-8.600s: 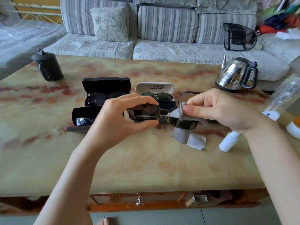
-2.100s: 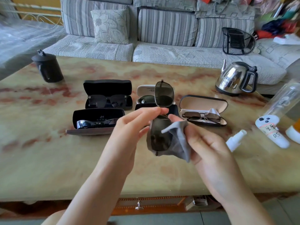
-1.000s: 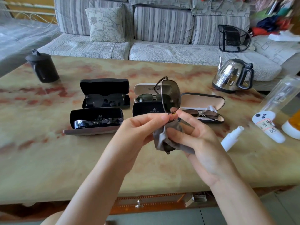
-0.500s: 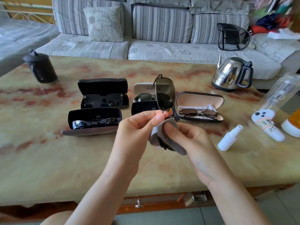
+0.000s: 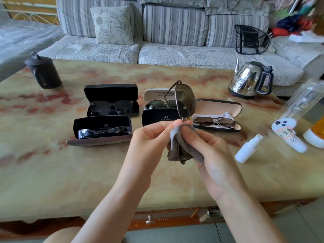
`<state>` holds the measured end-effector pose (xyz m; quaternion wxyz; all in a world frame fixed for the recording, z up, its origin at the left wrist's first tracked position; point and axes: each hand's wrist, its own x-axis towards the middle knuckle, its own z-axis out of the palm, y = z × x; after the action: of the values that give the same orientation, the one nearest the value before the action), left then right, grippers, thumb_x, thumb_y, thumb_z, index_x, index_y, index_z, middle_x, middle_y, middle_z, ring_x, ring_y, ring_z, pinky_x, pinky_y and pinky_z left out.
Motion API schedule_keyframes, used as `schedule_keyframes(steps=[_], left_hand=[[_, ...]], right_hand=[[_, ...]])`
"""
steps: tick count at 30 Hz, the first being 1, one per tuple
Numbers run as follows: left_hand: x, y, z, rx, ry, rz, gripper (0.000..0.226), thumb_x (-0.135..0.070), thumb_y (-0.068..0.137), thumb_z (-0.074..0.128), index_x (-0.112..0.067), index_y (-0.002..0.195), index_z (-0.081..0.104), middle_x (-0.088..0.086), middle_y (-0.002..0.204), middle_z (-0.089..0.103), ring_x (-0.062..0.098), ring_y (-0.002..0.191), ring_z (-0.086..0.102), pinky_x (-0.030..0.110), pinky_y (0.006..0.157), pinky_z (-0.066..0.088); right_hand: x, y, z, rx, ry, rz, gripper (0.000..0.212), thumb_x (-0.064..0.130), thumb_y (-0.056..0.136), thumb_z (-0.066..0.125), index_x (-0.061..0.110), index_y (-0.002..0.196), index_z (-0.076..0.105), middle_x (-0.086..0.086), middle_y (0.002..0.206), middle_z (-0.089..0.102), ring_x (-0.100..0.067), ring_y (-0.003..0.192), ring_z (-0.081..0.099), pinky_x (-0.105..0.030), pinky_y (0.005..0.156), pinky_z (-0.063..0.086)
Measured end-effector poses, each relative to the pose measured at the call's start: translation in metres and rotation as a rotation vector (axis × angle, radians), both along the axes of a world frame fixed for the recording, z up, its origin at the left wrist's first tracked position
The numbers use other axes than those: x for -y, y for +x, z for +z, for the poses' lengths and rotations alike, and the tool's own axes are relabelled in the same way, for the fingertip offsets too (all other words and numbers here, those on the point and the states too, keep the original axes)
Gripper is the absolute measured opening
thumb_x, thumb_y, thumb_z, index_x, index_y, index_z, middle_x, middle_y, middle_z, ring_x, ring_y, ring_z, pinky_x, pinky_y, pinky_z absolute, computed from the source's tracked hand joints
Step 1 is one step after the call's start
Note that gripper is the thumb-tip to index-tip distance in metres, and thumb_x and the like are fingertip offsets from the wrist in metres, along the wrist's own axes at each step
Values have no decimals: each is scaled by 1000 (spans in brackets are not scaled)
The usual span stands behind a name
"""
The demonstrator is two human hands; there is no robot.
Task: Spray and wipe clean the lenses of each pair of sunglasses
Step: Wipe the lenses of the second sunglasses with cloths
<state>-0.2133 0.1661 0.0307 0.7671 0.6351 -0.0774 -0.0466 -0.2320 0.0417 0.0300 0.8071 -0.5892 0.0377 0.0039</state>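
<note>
Turning the sunglasses (image 5: pixel 185 100) upright has put the lower lens inside the cloth (image 5: pixel 182 142) — your right hand (image 5: pixel 210 151) pinches it there, while your left hand (image 5: pixel 150 137) pinches the bridge, above the table (image 5: pixel 70 181). Second lens under way — this pair looks nearly finished.

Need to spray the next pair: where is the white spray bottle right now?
In the head view, the white spray bottle lies on the table right of the right hand, near the tan-lined glasses case and a white labelled object.

Brown-lensed sunglasses (image 5: pixel 185 100) stand on end, lower lens wrapped in grey cloth (image 5: pixel 182 144).
</note>
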Motion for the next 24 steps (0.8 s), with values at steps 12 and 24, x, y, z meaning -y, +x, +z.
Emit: schedule_keyframes(steps=[12,24], left_hand=[[-14,7,2,-109,-251,15,26,-29,76,59,-14,92,72,-3,83,73,7,83,68,21,79,52],[2,-2,-1,-46,-49,32,31,-37,81,60,-13,92,75,5,78,72,13,71,63,21,62,50]], right_hand=[[16,-6,-6,108,-192,181,26,19,80,67,0,96,73,-19,96,74,-30,95,70,-31,90,53],[7,2,7,90,-177,52,30,30,57,85,12,79,76,-7,74,73,-14,70,68,-20,66,52]])
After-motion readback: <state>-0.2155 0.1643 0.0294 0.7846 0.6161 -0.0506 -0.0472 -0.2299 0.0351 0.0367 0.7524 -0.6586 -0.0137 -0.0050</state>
